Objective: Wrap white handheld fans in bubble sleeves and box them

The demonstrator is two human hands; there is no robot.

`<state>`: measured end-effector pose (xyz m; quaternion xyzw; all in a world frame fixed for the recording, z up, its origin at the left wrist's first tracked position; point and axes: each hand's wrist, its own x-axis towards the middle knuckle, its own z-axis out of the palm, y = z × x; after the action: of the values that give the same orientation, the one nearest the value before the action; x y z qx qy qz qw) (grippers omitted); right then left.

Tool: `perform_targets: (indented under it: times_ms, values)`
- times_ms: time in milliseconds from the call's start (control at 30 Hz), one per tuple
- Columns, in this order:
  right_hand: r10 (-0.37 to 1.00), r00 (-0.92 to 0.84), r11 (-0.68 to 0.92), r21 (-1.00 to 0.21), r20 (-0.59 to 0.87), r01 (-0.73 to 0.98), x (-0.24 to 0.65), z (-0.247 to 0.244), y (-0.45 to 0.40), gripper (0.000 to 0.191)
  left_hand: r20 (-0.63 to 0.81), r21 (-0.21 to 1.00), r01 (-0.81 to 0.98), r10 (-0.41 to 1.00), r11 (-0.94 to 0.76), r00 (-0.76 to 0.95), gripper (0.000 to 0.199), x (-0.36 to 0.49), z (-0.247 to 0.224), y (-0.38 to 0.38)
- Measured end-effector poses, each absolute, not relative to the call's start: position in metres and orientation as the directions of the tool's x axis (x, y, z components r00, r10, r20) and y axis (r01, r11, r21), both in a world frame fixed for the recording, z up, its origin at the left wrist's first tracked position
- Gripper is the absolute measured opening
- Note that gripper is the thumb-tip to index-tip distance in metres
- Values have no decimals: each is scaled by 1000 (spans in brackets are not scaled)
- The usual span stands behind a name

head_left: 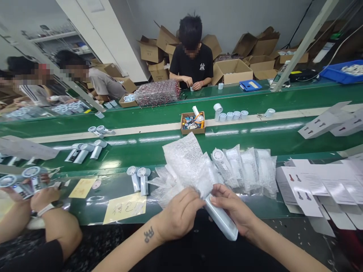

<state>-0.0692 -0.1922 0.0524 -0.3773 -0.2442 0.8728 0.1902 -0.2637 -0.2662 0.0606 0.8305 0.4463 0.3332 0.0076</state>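
A pale blue handheld fan (221,220) is tilted in front of me, its handle pointing down to the right. My right hand (231,206) is closed around the handle, thumb on top. At its upper end my left hand (181,211) pinches the edge of a clear bubble wrap bag (202,185), which covers the fan's head. Behind my hands lies a pile of bubble wrap bags (184,155). Several wrapped fans (249,170) lie in a row to the right. Two bare fans (143,179) rest on the bench to the left.
White printed boxes (312,185) stand at the right. Paper notes (124,207) lie at the left, near a co-worker's hands (47,196) holding fans. A small carton (193,122) of tools sits on the green conveyor (153,145). Another person (191,60) works across it.
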Motion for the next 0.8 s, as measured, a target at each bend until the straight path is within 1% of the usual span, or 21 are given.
perform_targets:
  times_ms: [67,100,200,267,300,367,433,533,567,600,633,667,700,733,767,800]
  values:
    - [528,-586,-831,-516,-614,-208,-67,57,-192,47,512,321,752,774,-575,373,29,-265,57,-257]
    - [543,-548,-829,-508,-636,-232,-66,58,-192,52,495,322,773,793,-546,355,28,-265,54,-253]
    - [574,-458,-816,-522,-679,-249,-64,61,-191,62,471,272,871,846,-409,250,21,-258,42,-243]
    - [598,-415,-799,-547,-686,-250,-63,61,-191,61,489,274,909,860,-314,150,15,-248,39,-240]
    - [614,-402,-788,-560,-679,-256,-63,62,-191,59,496,295,905,859,-306,129,14,-243,39,-239]
    - [637,-397,-769,-579,-661,-271,-62,64,-190,56,487,364,856,858,-366,160,14,-234,42,-239]
    - [628,-401,-777,-563,-667,-281,-60,67,-188,55,468,430,812,866,-395,174,15,-231,45,-238]
    - [605,-389,-796,-517,-695,-315,-59,69,-184,55,463,487,826,886,-284,31,15,-230,45,-234]
    - [616,-392,-787,-517,-683,-336,-58,68,-183,54,460,503,820,888,-274,15,15,-229,44,-232]
    - [631,-404,-776,-522,-662,-354,-58,65,-182,53,446,529,797,894,-292,32,15,-228,43,-230]
    - [642,-417,-766,-528,-643,-366,-59,61,-182,53,406,575,755,911,-314,70,14,-226,42,-228]
    - [649,-424,-761,-532,-632,-372,-59,57,-182,52,331,645,696,936,-316,118,13,-224,41,-226]
    - [647,-424,-762,-529,-633,-373,-59,53,-181,53,222,730,626,962,-274,161,12,-222,41,-223]
    - [647,-414,-762,-526,-640,-378,-58,49,-181,54,91,809,559,978,-183,188,12,-221,42,-221]
    - [647,-404,-762,-523,-647,-382,-58,46,-181,55,-33,863,500,980,-71,196,11,-219,43,-219]
    - [643,-408,-765,-523,-648,-375,-56,44,-181,56,-128,894,448,972,28,195,12,-218,44,-216]
